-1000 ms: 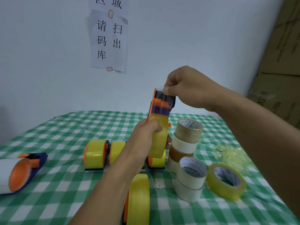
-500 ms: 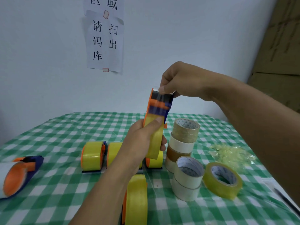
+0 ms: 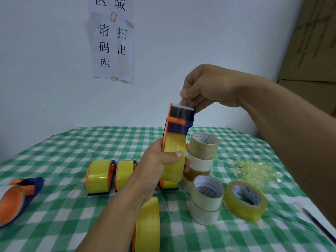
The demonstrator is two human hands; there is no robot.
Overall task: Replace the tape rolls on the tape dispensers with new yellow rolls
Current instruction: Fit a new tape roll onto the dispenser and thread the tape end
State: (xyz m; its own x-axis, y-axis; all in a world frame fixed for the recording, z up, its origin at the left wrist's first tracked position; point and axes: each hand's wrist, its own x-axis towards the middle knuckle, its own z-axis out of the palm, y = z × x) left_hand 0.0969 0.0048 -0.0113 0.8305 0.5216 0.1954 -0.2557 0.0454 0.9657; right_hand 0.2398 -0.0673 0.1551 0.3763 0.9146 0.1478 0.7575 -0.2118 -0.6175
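On the green-and-white checked tablecloth, at the far left, a dispenser with a white roll lies on its side. Further in, two orange-and-blue dispensers loaded with yellow rolls stand side by side. The left hand has its thumb and fingers curled round the yellow roll of the held dispenser, which is raised upright above the table. The forearm hides part of a further dispenser behind it, and a near dispenser stands at the bottom edge. The right hand pinches the clear tape end at the dispenser's top. Just right of this rises a stack of brown and white rolls, in front of it two stacked white rolls, then a loose yellow roll lying tilted, a heap of yellowish scraps and a black pen. Cardboard boxes stand at the far right. The paper sign on the wall reads 请扫码出库, with 区域 above; the print inside the roll cores is too small to read.
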